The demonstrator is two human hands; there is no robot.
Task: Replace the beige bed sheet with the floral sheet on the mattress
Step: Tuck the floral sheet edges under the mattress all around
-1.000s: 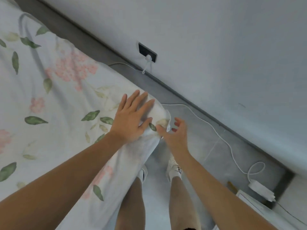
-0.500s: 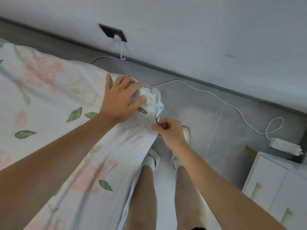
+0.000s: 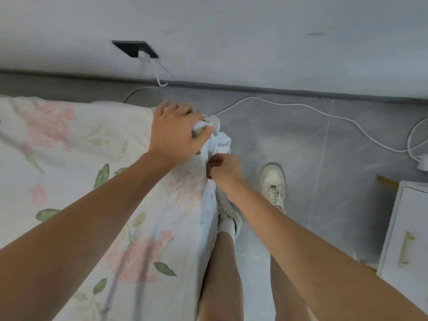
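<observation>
The floral sheet (image 3: 69, 158), white with pink blossoms and green leaves, covers the mattress on the left. At the bed's near corner my left hand (image 3: 176, 133) grips a bunched wad of the sheet's corner from above. Just below it, my right hand (image 3: 222, 169) pinches the sheet's hanging edge at the side of the corner. The beige sheet is not in view. The mattress itself is hidden under the floral fabric.
A grey tiled floor (image 3: 301, 158) runs between bed and wall. A white cable (image 3: 301, 107) trails from a black wall socket (image 3: 135, 48) across the floor to an adapter at the right edge. A white cabinet (image 3: 407, 228) stands at the right. My feet in white shoes (image 3: 273, 184) are beside the bed.
My left hand went from lying flat on the corner to gripping bunched fabric. My right hand closed from spread fingers into a pinch on the sheet's edge. My view swung toward the wall.
</observation>
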